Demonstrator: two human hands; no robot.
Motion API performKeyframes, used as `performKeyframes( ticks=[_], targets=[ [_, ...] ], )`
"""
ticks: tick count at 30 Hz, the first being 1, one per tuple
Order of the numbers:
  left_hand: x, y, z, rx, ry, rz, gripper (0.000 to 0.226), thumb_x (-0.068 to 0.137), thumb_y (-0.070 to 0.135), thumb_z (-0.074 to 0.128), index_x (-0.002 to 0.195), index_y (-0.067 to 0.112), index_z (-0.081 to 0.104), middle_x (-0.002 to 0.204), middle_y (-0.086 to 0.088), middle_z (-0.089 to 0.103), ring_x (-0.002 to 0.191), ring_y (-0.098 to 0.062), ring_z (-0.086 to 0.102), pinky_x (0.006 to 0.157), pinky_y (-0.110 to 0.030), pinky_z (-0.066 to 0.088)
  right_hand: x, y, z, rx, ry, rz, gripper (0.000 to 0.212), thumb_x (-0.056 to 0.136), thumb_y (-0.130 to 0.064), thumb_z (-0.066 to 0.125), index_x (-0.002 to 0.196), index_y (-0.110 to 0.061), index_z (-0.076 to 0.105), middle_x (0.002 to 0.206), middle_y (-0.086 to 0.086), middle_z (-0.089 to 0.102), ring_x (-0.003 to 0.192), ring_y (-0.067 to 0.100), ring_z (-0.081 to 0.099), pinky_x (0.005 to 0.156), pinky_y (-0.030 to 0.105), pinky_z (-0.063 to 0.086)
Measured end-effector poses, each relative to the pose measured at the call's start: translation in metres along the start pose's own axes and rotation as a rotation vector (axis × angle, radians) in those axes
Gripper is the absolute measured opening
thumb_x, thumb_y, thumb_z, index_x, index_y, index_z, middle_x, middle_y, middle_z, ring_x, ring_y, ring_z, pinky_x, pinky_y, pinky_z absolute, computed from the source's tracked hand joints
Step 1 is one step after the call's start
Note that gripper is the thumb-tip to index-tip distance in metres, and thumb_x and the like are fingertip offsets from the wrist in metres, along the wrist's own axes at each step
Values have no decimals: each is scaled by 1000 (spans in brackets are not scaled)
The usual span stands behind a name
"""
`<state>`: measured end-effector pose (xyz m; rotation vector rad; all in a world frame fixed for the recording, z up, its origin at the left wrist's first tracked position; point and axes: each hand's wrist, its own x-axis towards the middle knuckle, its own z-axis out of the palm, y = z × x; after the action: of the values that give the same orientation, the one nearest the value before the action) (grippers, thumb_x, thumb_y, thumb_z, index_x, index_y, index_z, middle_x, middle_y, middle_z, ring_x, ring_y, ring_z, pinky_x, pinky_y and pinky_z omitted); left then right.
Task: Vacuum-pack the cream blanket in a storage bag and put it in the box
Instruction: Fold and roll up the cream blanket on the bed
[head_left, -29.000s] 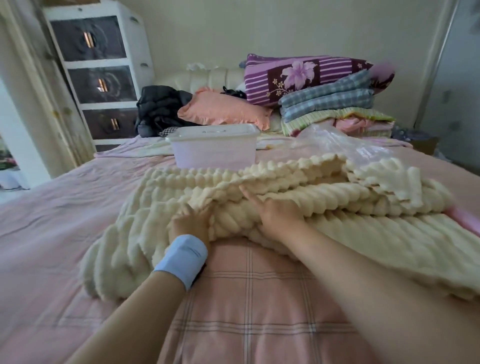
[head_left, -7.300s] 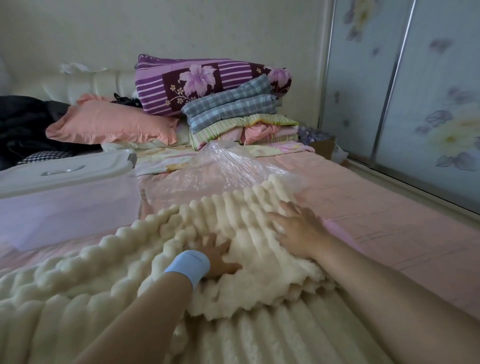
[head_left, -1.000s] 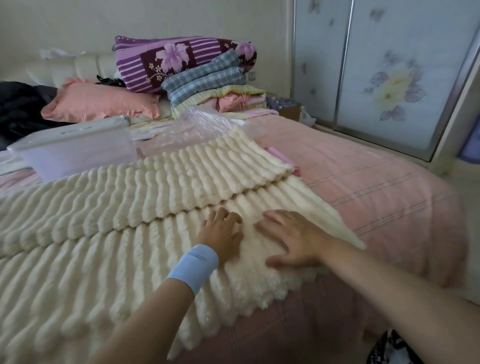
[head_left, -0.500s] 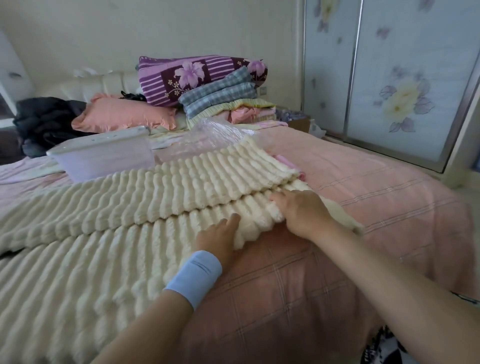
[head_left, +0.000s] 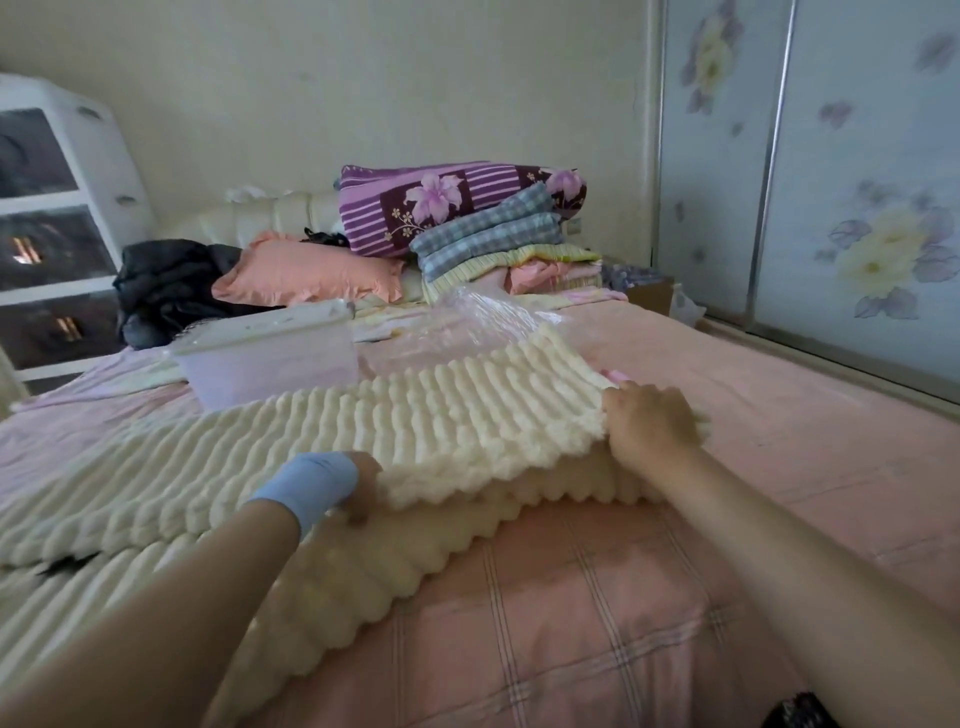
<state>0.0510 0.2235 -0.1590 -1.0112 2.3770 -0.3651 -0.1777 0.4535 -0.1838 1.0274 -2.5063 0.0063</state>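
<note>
Pink checked sheeting is covering the bed (head_left: 571, 623) in front of me. The cream blanket (head_left: 441, 415) is lying across it, stretching from 9 o'clock over to about 2 o'clock. It is looking thick and fluffy, with puffy ribs running in rows. It is sitting doubled, an upper layer resting on a lower one whose scalloped edge is showing nearest me.

My right hand (head_left: 649, 426), at 1 o'clock, is gripping the upper layer's right-hand end, fingers curling over its edge. My left hand (head_left: 361, 486), at 11 o'clock and wearing a pale blue wristband (head_left: 306, 486), is holding the same layer's near edge. Its fingers are tucking underneath out of sight, and the hand is showing blurred. Between my hands that edge is hanging raised above the lower layer.

Beyond the blanket at 12 o'clock the clear plastic storage bag (head_left: 483, 317) is lying crumpled on the sheet, right against the blanket's far edge. The box (head_left: 270, 358), translucent with its white lid on, is standing at 11 o'clock just behind the blanket. Farther back a peach pillow (head_left: 306, 273), a purple flowered pillow (head_left: 457, 205) and folded bedding (head_left: 493, 244) are sitting piled at the head of the bed. Flower-printed sliding doors (head_left: 857, 208) are filling 2 to 3 o'clock.
</note>
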Motion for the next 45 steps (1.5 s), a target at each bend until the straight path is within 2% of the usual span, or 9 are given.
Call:
performKeyframes(
  ticks=[6,12,17,21,24,31,37,42,45],
  targets=[
    [78,-40,-90,-350,566,-167,37,96,14,49,133,10,47,131,-16,51,119,-36,55,95,-40,44,95,1,-10,-183,-82,63,34,101,-15,41,123,-25,65,126,-3,63,122,23,50,94,33,40],
    [175,-49,-113,-32,204,-159,28,98,21,51,123,16,62,126,-2,61,114,-21,61,95,-30,47,202,-3,10,358,-242,334,34,93,-9,55,126,-4,60,114,15,65,102,33,64,70,30,49],
    [255,-76,-149,-373,414,-319,36,105,16,35,136,7,52,137,-12,56,125,-27,54,104,-34,40,301,-24,29,587,7,339,37,96,-10,52,132,-1,57,132,22,57,121,37,56,92,38,47],
    [309,-66,-147,-698,570,-363,41,100,15,49,139,3,44,144,-23,44,132,-37,45,105,-40,37,340,-53,84,544,-242,190,107,87,-49,69,161,-19,-1,166,18,-9,151,44,14,116,50,33],
    [336,-27,-107,-792,327,-119,96,89,45,66,156,26,1,163,-13,-9,148,-38,11,115,-46,23,333,-60,148,399,-518,67,114,86,-64,64,155,-37,-23,158,8,-41,154,38,-3,123,50,20],
    [335,-9,-61,-666,202,70,77,95,53,49,155,36,3,164,-3,-13,151,-29,4,120,-42,17,298,-61,179,346,-570,86,85,93,-67,43,157,-47,-10,169,0,-13,155,33,4,119,65,14],
    [247,-9,-61,-770,366,209,50,91,59,52,132,30,53,148,2,34,129,-21,45,112,-34,31,225,-89,113,731,-265,-38,48,93,-26,51,141,-28,56,151,-5,50,136,16,47,114,35,36],
    [179,-4,-15,-426,318,255,93,61,66,73,140,45,30,137,10,30,126,-22,40,105,-45,40,154,-116,107,394,-430,-323,92,78,-40,64,158,-34,20,161,-6,32,146,17,35,118,40,27],
    [161,-8,-4,-365,293,225,89,79,37,73,151,37,20,149,2,34,131,-27,44,107,-37,38,136,-114,99,382,-288,-286,72,87,-35,65,153,-35,36,143,0,57,127,23,56,106,33,41]
  ],
)
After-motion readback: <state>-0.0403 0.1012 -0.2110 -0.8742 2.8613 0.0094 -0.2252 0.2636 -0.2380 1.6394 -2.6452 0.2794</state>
